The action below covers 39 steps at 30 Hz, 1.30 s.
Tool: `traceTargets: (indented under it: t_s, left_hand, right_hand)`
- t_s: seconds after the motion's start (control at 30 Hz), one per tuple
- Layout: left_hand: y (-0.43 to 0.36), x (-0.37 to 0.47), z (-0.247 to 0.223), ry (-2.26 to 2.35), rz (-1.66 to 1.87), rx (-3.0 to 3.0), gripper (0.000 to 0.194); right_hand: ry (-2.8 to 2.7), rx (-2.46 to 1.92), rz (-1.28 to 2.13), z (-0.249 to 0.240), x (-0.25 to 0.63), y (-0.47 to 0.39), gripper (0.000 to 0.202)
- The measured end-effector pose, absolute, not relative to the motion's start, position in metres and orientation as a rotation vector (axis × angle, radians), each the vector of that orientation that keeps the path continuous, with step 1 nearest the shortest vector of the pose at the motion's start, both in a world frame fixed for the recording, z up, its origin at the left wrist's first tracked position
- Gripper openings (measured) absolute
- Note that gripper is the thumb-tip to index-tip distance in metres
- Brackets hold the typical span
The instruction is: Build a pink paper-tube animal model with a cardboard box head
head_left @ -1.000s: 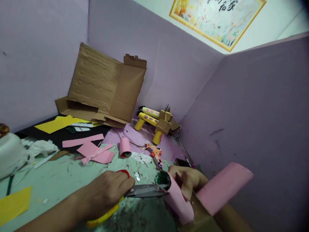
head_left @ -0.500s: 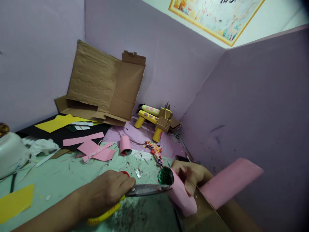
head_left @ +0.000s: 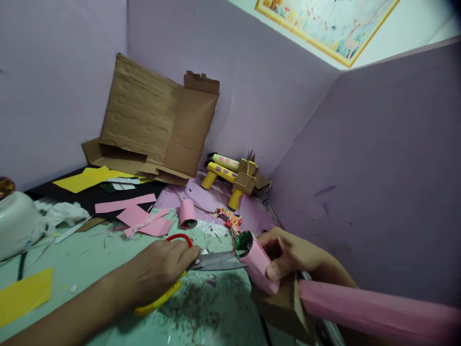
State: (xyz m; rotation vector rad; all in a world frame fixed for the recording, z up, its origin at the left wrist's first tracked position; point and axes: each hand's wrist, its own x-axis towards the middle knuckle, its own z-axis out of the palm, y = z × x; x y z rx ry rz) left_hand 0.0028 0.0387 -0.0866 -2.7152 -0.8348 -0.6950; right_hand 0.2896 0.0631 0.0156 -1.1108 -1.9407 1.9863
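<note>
My left hand [head_left: 160,264] grips the scissors [head_left: 212,260] by red and yellow handles. Their blades are spread at the near end of a pink paper-covered tube [head_left: 258,269]; the upper blade reaches the rim, and whether it passes inside is hard to tell. Shiny green lining shows in the tube's mouth. My right hand [head_left: 288,254] holds this tube between thumb and fingers. Below that hand is a brown cardboard box piece [head_left: 284,307], with a longer pink roll [head_left: 374,307] against it, stretching to the right edge.
A short pink tube [head_left: 187,214] and pink paper scraps [head_left: 144,221] lie farther back. Beyond them are yellow tube-and-cardboard figures [head_left: 230,175] and an opened cardboard box [head_left: 144,115] against the wall. A white bowl-like object [head_left: 18,226] stands at left, near yellow paper [head_left: 27,295].
The scissor blades have spread apart at the tube's rim. My right hand has turned the tube and moved slightly up. The long pink roll has swung down to the right.
</note>
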Motion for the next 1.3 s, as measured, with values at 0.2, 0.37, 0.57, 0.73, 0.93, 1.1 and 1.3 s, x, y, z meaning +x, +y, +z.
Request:
traceTargets:
  t_s: [0.2,0.37,0.57,0.73,0.93,1.1,1.3]
  left_hand:
    - [0.037,0.002,-0.08,-0.813,-0.616,-2.7,0.024]
    - [0.035,0.002,-0.083,-0.83,-0.615,-2.734,0.023]
    - [0.034,0.002,-0.09,-0.852,-0.642,-2.795,0.027]
    - [0.033,0.002,-0.091,-0.896,-0.729,-2.973,0.023]
    - [0.035,0.005,-0.092,-0.935,-0.763,-2.93,0.025]
    - [0.032,0.007,-0.088,-1.052,-0.752,-2.854,0.025]
    - [0.03,0.007,-0.084,-1.012,-0.619,-2.744,0.03]
  right_hand:
    - [-1.951,-1.057,2.016,0.007,0.292,0.064,0.032]
    - [-1.885,-1.056,2.066,-0.001,0.294,0.064,0.034]
    - [-1.937,-1.029,1.956,0.008,0.291,0.061,0.033]
    - [-1.969,-1.034,1.861,0.012,0.29,0.056,0.031]
    - [-1.915,-1.139,1.82,0.009,0.292,0.054,0.035]
    - [-1.945,-1.175,1.717,0.011,0.285,0.052,0.032]
    - [-1.995,-1.248,1.624,0.009,0.275,0.048,0.026]
